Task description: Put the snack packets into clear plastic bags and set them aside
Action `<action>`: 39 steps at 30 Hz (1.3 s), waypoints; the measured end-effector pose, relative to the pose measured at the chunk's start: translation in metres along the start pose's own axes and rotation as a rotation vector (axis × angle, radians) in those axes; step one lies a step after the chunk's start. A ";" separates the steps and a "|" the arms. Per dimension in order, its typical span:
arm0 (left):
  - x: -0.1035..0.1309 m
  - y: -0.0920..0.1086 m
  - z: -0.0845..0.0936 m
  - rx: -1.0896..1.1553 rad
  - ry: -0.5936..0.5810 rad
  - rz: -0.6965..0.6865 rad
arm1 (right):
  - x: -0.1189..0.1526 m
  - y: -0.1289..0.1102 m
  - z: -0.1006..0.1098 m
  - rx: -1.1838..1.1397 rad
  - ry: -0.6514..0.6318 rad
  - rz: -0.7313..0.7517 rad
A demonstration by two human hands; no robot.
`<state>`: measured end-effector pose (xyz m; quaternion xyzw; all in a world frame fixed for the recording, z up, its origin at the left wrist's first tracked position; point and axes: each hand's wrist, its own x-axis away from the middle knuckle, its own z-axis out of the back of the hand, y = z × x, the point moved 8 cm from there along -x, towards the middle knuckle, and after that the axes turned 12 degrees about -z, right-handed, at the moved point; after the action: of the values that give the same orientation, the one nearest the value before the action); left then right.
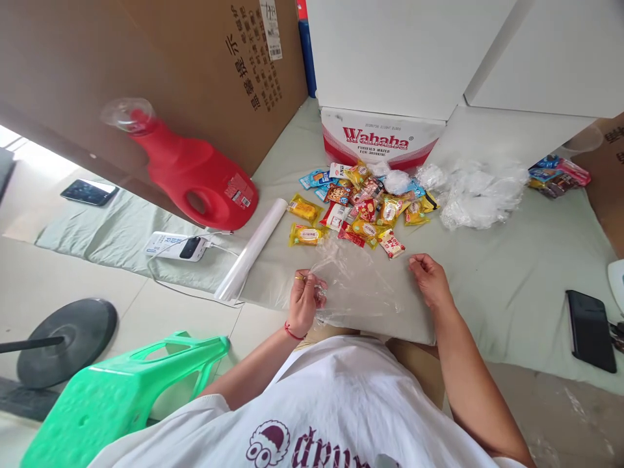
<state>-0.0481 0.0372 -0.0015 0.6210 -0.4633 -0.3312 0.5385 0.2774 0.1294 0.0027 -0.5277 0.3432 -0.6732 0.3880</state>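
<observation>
While a clear plastic bag (358,279) spreads over the near edge of the green cloth (487,279), we see the left hand (305,299) clamped on its left side; the right hand (429,279), well apart, curls its fingers in, though we cannot tell whether they pinch anything; just beyond the bag we find wrapped snacks (368,227); crumpled plastic (482,192) lies right of these, a plastic roll (251,250) left, a Wahaha carton (380,140) at the far side.
</observation>
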 end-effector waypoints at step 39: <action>-0.005 -0.003 0.002 -0.254 -0.021 0.185 | 0.002 0.022 0.013 0.078 -0.084 -0.108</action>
<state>-0.0509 0.0410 -0.0050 0.4992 -0.4784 -0.3427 0.6360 0.2935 0.1172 -0.0127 -0.5576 0.2710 -0.6833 0.3856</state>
